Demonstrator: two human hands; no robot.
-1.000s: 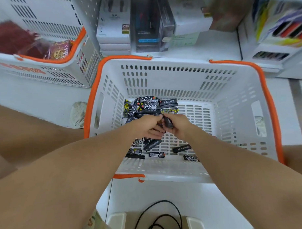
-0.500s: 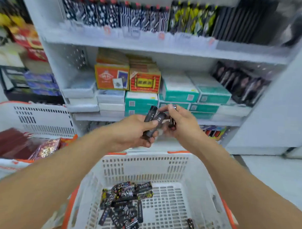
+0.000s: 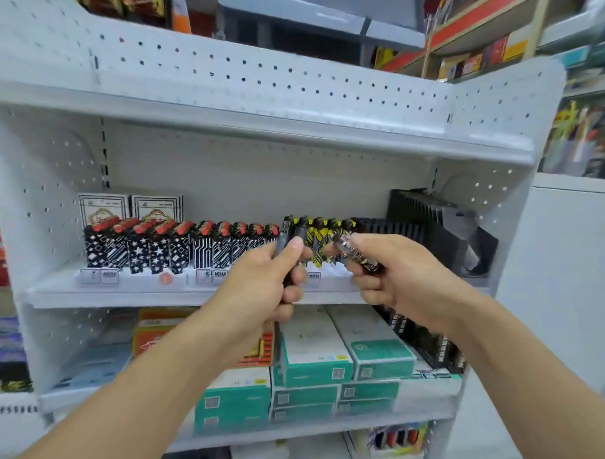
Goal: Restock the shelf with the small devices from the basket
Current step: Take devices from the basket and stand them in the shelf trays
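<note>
1. Your left hand (image 3: 272, 279) is clenched round a few dark devices (image 3: 283, 242), held upright before the shelf (image 3: 127, 293)
2. Your right hand (image 3: 388, 273) pinches a single device (image 3: 357, 253), tilted, near the shelf's front edge
3. You are at the placing step; the basket is out of view
4. Next, stand that device in the row (image 3: 323, 235), probably at its right end, without toppling its neighbours

white shelf (image 3: 127, 293) bears a row of upright patterned small devices (image 3: 177, 249), two boxes (image 3: 130, 208) behind.
</note>
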